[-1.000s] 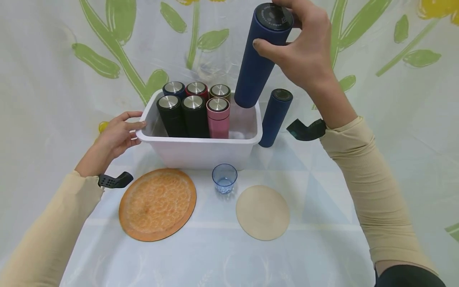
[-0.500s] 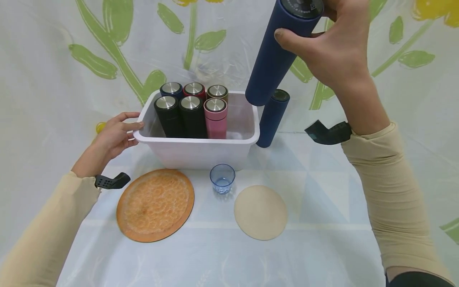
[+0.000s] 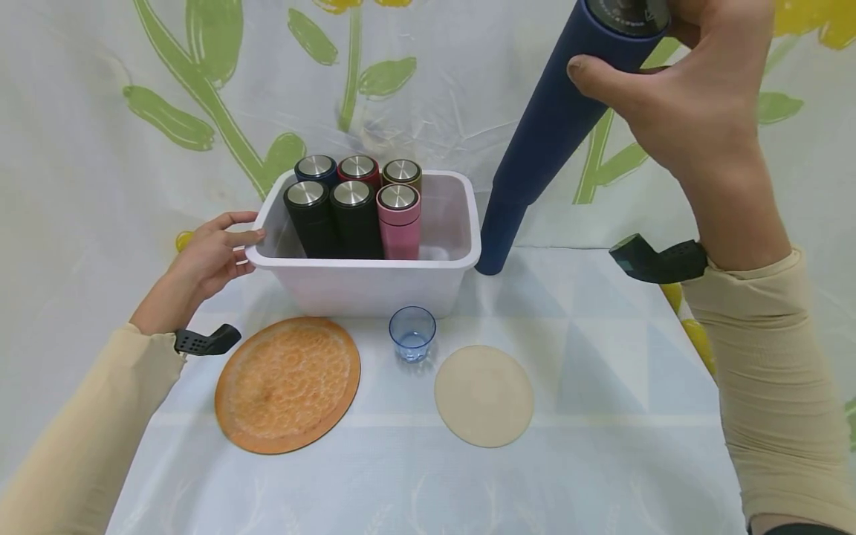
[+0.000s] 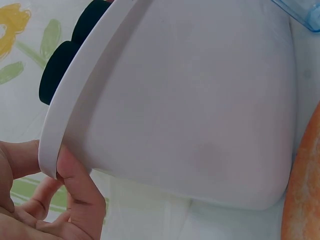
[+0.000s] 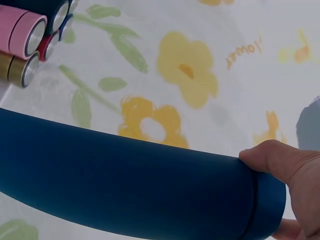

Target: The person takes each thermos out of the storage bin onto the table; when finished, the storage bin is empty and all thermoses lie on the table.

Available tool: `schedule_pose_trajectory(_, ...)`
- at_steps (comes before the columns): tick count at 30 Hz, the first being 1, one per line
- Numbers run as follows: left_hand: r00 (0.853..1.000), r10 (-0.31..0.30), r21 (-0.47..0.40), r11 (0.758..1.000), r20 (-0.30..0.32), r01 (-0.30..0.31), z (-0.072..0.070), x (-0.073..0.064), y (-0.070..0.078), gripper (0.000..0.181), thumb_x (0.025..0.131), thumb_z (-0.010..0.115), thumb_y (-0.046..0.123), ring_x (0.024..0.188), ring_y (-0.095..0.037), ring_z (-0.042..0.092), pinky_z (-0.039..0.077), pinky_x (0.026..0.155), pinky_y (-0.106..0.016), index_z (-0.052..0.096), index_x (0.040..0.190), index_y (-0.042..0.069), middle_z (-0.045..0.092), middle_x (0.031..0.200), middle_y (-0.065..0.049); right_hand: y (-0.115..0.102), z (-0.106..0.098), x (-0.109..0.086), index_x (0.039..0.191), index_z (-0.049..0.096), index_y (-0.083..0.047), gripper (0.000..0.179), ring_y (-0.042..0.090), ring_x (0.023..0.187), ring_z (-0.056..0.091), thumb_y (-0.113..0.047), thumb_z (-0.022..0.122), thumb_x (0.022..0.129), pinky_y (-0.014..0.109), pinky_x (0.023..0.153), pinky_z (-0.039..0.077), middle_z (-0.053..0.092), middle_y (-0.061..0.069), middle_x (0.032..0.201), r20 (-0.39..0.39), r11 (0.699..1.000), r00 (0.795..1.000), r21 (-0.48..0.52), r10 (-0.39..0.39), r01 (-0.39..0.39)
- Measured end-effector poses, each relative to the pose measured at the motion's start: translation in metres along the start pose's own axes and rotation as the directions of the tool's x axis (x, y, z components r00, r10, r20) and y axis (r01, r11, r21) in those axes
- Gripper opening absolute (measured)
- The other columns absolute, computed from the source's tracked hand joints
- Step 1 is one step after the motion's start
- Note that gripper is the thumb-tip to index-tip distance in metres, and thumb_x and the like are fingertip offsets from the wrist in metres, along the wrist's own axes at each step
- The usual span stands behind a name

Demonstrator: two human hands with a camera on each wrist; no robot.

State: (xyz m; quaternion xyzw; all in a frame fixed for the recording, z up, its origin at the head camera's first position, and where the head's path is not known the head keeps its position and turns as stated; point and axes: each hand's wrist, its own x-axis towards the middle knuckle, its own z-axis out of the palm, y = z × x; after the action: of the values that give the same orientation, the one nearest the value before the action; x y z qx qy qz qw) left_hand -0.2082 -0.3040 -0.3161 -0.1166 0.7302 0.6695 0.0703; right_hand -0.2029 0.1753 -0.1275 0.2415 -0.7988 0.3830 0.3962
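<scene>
Raised at the upper right of the head view, my right hand [image 3: 712, 111] grips a dark blue thermos bottle [image 3: 562, 111] near its black-capped end. The bottle slants, its lower end toward the table. Behind that end stands a second dark blue thermos [image 3: 500, 239], its top hidden, beside the white plastic bin [image 3: 361, 286]. My left hand [image 3: 209, 260] pinches the bin's left rim between thumb and finger, plain in the left wrist view. Inside the bin's left and middle are two black thermoses [image 3: 357, 230], a pink thermos [image 3: 400, 230] and several others with steel-topped lids.
In front of the bin sit a blue-tinted glass [image 3: 412, 334], a round orange-brown mat [image 3: 287, 386] with a bread-like print, and a round beige mat [image 3: 484, 396]. A pale patterned cloth [image 3: 374, 475] covers the table. A flower-print sheet [image 3: 441, 89] hangs behind.
My right hand has carried the blue thermos rightward, from above the bin's right end to over the standing thermos, now partly covered from view. My left hand stays on the rim.
</scene>
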Motion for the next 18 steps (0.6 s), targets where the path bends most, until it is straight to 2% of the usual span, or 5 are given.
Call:
schedule_pose_trajectory(2,1.0,0.002,-0.003,1.0,0.001,-0.002,-0.001,0.0,0.0,0.034,0.097,0.067,0.024,0.085,-0.012,0.059,0.052,0.072,-0.02,0.049,0.126,0.03,0.046,0.124,0.002,0.002,-0.004,-0.002,0.132,0.063,-0.018,0.053,0.011,0.112,0.06,-0.015,0.082,0.082,0.022,0.102,0.042,0.067,-0.003,0.124,-0.004,1.0,1.0,-0.012,0.011,-0.011)
schedule_pose_trajectory(9,1.0,-0.006,-0.018,1.0,0.005,0.006,-0.004,-0.002,0.001,0.033,0.097,0.067,0.023,0.083,-0.012,0.059,0.052,0.071,-0.02,0.05,0.125,0.029,0.046,0.124,0.002,0.015,-0.015,-0.01,0.129,0.067,-0.018,0.048,0.011,0.106,0.061,-0.014,0.079,0.083,0.021,0.098,0.045,0.065,-0.007,0.12,0.027,0.994,0.996,-0.074,-0.08,0.081)
schedule_pose_trajectory(12,1.0,-0.009,-0.017,1.0,0.0,0.009,-0.003,-0.002,0.001,0.035,0.097,0.067,0.024,0.086,-0.013,0.059,0.052,0.073,-0.02,0.049,0.126,0.03,0.046,0.124,0.004,0.02,-0.019,-0.014,0.13,0.067,-0.017,0.048,0.01,0.107,0.06,-0.014,0.079,0.083,0.021,0.1,0.044,0.064,-0.008,0.119,0.023,0.995,0.999,-0.092,-0.031,0.033)
schedule_pose_trajectory(14,1.0,-0.009,-0.012,1.0,-0.003,0.009,-0.002,-0.002,0.002,0.036,0.097,0.067,0.025,0.087,-0.013,0.059,0.052,0.074,-0.02,0.049,0.128,0.03,0.045,0.125,0.004,0.023,-0.02,-0.016,0.13,0.067,-0.017,0.049,0.009,0.108,0.06,-0.015,0.08,0.083,0.02,0.101,0.042,0.065,-0.007,0.118,0.014,0.995,1.0,-0.101,0.027,-0.026)
schedule_pose_trajectory(18,1.0,-0.011,-0.004,1.0,-0.006,0.011,-0.001,-0.001,0.001,0.036,0.097,0.066,0.024,0.089,-0.013,0.058,0.052,0.074,-0.02,0.049,0.128,0.03,0.045,0.126,0.004,0.03,-0.024,-0.021,0.13,0.067,-0.017,0.051,0.007,0.105,0.058,-0.016,0.08,0.081,0.019,0.1,0.041,0.068,-0.005,0.115,0.008,0.986,0.991,-0.1,0.134,-0.132)
